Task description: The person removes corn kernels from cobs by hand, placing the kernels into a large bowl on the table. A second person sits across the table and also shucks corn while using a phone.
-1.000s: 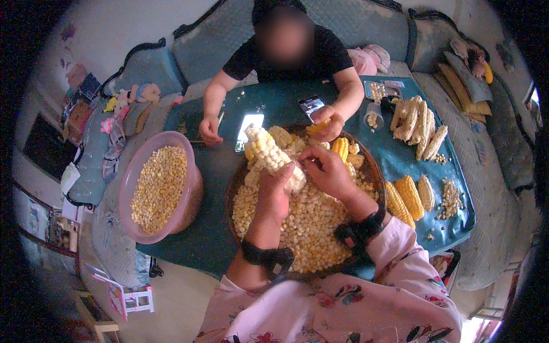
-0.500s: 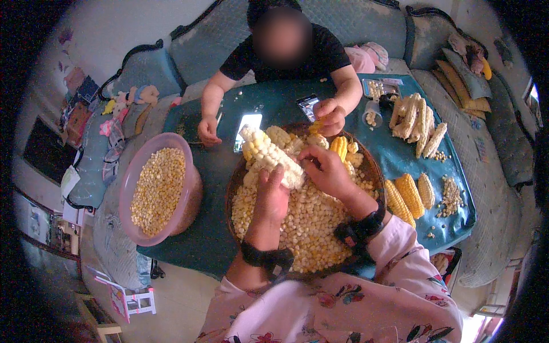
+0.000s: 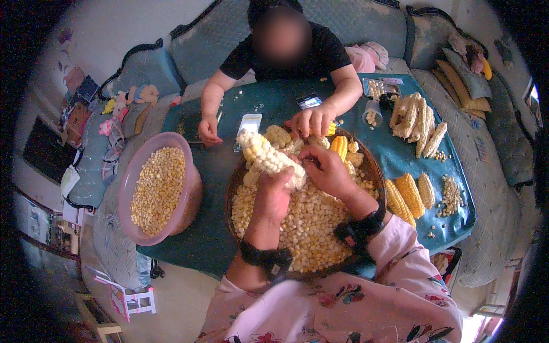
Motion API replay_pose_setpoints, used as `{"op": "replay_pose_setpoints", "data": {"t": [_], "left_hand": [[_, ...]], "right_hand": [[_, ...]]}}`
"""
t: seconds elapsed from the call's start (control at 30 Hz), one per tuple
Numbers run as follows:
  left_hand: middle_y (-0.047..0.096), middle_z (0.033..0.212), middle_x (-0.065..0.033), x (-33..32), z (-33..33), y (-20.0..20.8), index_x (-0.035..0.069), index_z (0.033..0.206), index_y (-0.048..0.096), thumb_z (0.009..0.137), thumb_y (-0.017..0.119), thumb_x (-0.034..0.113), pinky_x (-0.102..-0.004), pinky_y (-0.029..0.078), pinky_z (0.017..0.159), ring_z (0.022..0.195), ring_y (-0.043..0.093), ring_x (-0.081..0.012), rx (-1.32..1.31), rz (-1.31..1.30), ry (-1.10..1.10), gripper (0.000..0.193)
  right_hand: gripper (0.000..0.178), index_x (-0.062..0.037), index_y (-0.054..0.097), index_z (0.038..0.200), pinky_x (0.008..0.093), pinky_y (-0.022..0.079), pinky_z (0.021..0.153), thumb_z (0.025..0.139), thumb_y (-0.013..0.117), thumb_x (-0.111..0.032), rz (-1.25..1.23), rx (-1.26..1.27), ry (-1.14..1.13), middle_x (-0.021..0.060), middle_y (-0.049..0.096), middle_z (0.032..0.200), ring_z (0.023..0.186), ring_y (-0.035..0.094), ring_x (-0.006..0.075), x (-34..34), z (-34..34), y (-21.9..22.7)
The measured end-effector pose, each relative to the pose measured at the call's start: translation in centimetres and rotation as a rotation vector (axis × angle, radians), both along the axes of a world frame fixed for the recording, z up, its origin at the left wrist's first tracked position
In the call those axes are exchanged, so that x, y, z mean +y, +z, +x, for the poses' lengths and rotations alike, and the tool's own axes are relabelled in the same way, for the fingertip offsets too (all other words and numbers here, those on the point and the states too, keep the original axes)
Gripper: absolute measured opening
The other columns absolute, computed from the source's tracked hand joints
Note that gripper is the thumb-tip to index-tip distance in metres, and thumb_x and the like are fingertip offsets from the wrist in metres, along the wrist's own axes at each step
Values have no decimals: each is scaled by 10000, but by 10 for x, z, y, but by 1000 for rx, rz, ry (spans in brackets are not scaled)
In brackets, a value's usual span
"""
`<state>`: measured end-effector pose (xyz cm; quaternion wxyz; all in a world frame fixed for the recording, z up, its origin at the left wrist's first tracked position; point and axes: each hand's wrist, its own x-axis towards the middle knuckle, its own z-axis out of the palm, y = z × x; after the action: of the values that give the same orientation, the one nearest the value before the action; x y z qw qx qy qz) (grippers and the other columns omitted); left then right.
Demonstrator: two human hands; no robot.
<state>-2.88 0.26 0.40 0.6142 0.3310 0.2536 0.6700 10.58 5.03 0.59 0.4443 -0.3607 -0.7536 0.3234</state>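
Observation:
A whitish ear of corn [image 3: 267,158] slants over a round woven basket [image 3: 230,214] heaped with loose corn kernels [image 3: 311,220]. My left hand [image 3: 273,194] is closed around the ear's lower part, thumb on top. Beside the ear's near end, my right hand [image 3: 329,172] is closed with bent fingers pressed together; what they pinch, if anything, is hidden. Several ears lie at the basket's far side, a yellow ear of corn [image 3: 339,147] among them.
Across the green-covered table [image 3: 220,246] sits a person [image 3: 289,63], one hand reaching over the basket's far edge. A pink tub of kernels [image 3: 186,197] stands at left. Bare cobs [image 3: 413,119], yellow ears [image 3: 409,196] and a phone [image 3: 250,124] lie on the table.
My left thumb has shifted up the ear toward my right hand, and the ear has turned slightly. The other person's hand has moved left and lower over the basket's far edge.

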Motion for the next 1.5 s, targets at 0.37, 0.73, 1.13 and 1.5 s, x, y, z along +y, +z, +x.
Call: {"op": "replay_pose_setpoints", "data": {"t": [0.37, 0.73, 1.13, 1.5], "left_hand": [[513, 983, -52, 4, -3, -4, 90, 1108, 427, 727, 627, 229, -349, 389, 846, 946, 486, -199, -4, 36, 0, 452], [503, 946, -79, 1, -1, 3, 66, 1071, 422, 539, 507, 53, -314, 371, 847, 923, 474, -195, -125, 40, -53, 539], [482, 1017, -71, 1, -5, 5, 68, 1152, 377, 599, 514, 73, -311, 404, 833, 992, 454, -180, -57, 14, 6, 571], [421, 1203, -77, -3, 7, 10, 100, 1286, 257, 770, 566, 164, -332, 376, 890, 1091, 418, -200, 208, 38, 60, 605]], "right_hand": [[96, -31, 544, 826, 337, 445, 590, 737, 512, -44, -11, -3, 10, 139, 564, 720, 653, 564, 276, -2, 0, 4], [109, -30, 541, 827, 339, 445, 632, 722, 514, -26, 1, 1, 19, 134, 570, 734, 693, 569, 280, -1, 1, 1], [394, -58, 494, 1059, 340, 435, 664, 725, 627, -220, 113, -27, 237, 141, 520, 895, 764, 542, 264, -7, 4, 17], [499, -30, 489, 1028, 304, 412, 578, 718, 607, -402, 115, 149, 104, 107, 510, 775, 646, 507, 234, 5, 9, -3]]}}
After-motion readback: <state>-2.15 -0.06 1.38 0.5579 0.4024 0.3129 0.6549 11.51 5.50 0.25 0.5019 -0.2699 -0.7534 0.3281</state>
